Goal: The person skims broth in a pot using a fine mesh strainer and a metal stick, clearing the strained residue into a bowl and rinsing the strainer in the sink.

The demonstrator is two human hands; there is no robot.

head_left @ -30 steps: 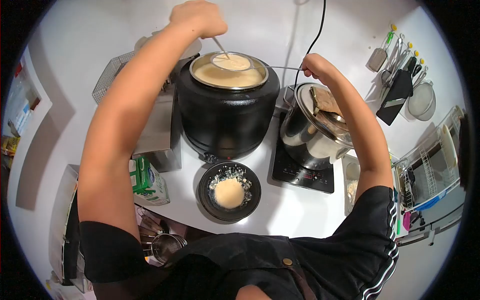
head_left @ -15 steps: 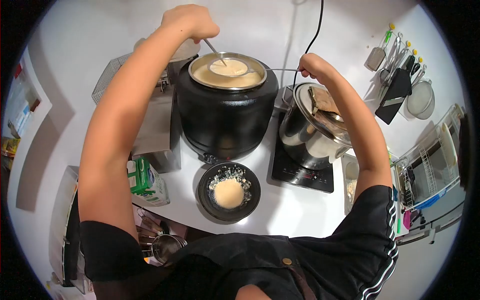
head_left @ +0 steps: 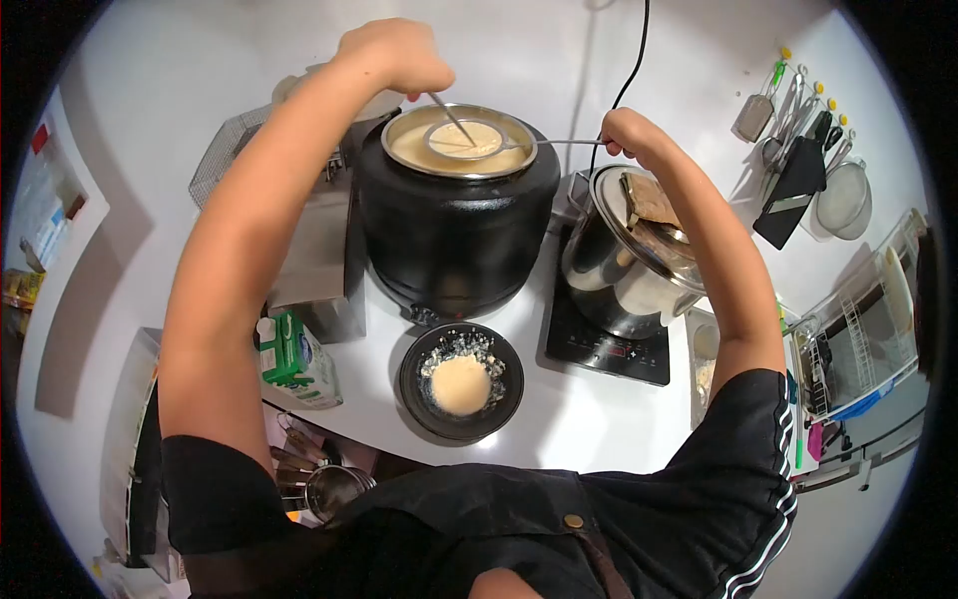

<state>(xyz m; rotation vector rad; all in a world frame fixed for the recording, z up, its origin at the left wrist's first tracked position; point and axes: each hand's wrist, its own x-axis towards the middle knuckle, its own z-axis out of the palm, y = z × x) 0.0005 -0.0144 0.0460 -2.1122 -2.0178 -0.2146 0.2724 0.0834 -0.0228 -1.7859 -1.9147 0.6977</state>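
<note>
The left hand (head_left: 399, 57) is closed round a thin utensil (head_left: 452, 118), which slants down and rightward into the strainer (head_left: 467, 140); the right hand (head_left: 625, 132) grips the strainer's handle, its long axis nearly level, hoop pointing left; the hoop lies inside the black pot's (head_left: 454, 240) steel rim, creamy liquid showing all round it; rightward stands a lidded steel pot (head_left: 602, 275); nearer, the counter (head_left: 574, 429) shows between black bowl (head_left: 412, 394) and hotplate (head_left: 599, 351).
</note>
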